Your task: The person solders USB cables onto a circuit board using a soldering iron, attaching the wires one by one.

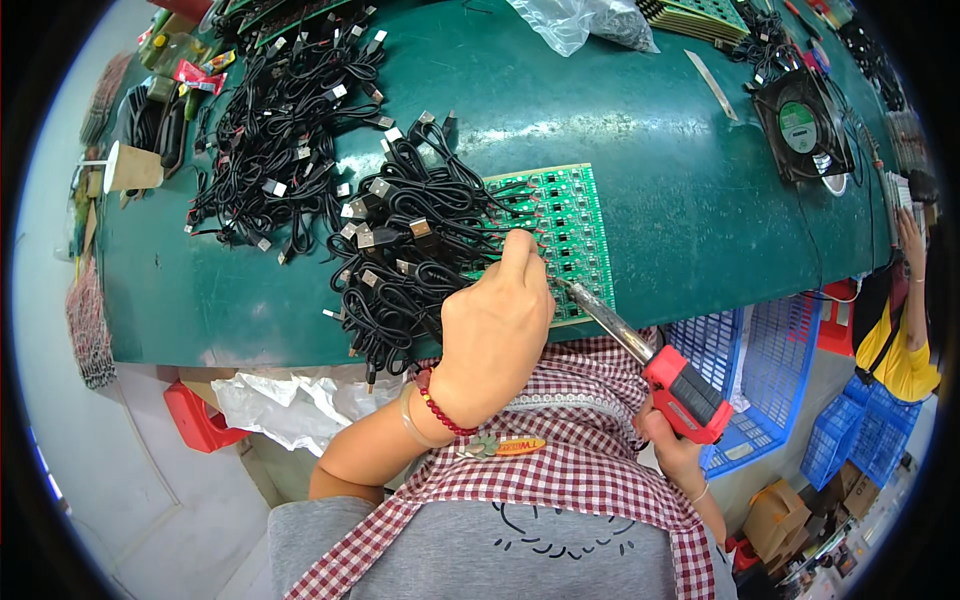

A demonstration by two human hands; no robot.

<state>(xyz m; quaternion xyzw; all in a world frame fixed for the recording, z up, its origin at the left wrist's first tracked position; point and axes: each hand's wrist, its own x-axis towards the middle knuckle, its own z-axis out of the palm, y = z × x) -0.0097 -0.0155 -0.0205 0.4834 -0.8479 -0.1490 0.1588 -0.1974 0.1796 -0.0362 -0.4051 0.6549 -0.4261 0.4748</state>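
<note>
A green circuit board panel [583, 215] with rows of small black chips lies on the table in front of me. A heap of black USB cables [400, 225] covers its left side, and thin wire ends run onto the board. My left hand [497, 325] is over the board's near left part, its fingers pinched at the end of a USB cable; the wire itself is mostly hidden under them. My right hand [672, 445] grips a red and black soldering iron [690, 393] from below. The iron's metal tip points up and left, at the board beside my left fingertips.
More black USB cables [275, 150] lie at the left. A black fan [803, 125] stands at the far right, near a metal strip [712, 86]. A clear bag [580, 22] is at the back. Blue crates [765, 385] stand below the table's right edge; another person [900, 330] is beyond them.
</note>
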